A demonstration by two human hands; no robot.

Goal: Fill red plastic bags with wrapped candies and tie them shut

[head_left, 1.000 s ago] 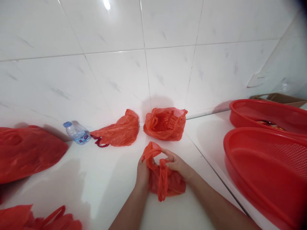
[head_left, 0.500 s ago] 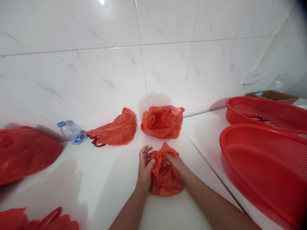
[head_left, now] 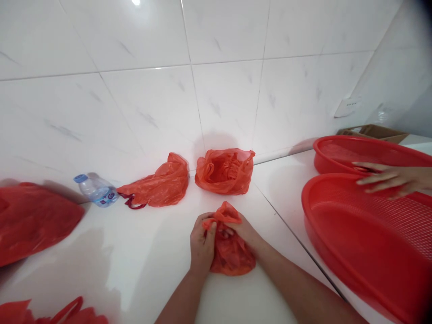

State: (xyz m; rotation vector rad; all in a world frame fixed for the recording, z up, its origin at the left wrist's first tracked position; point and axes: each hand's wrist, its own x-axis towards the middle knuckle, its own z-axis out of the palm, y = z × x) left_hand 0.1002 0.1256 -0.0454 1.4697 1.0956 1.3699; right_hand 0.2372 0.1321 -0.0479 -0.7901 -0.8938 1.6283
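Between my hands on the white table is a small red plastic bag (head_left: 232,256), bulging at its lower part; what it contains does not show clearly. My left hand (head_left: 201,240) is closed on the left edge of its mouth, thumb towards me. The fingers of my right hand (head_left: 241,229) are partly covered by the bag's film and grip it at the upper right. Just behind, an open red plastic bag (head_left: 224,173) with crumpled red film inside stands against the wall. A third red plastic bag (head_left: 162,182) lies to its left, handles pointing left.
A clear bottle (head_left: 97,191) with a blue cap leans by the wall at left. Larger red bags (head_left: 37,220) lie at the left edge. Two red plastic baskets (head_left: 340,243) occupy the right, where another person's hand (head_left: 394,180) reaches over them. Behind is a cardboard box (head_left: 374,132).
My left fingers have closed onto the bag's edge, and my right fingers have gone further under its film. Another person's hand has come in from the right over the baskets.
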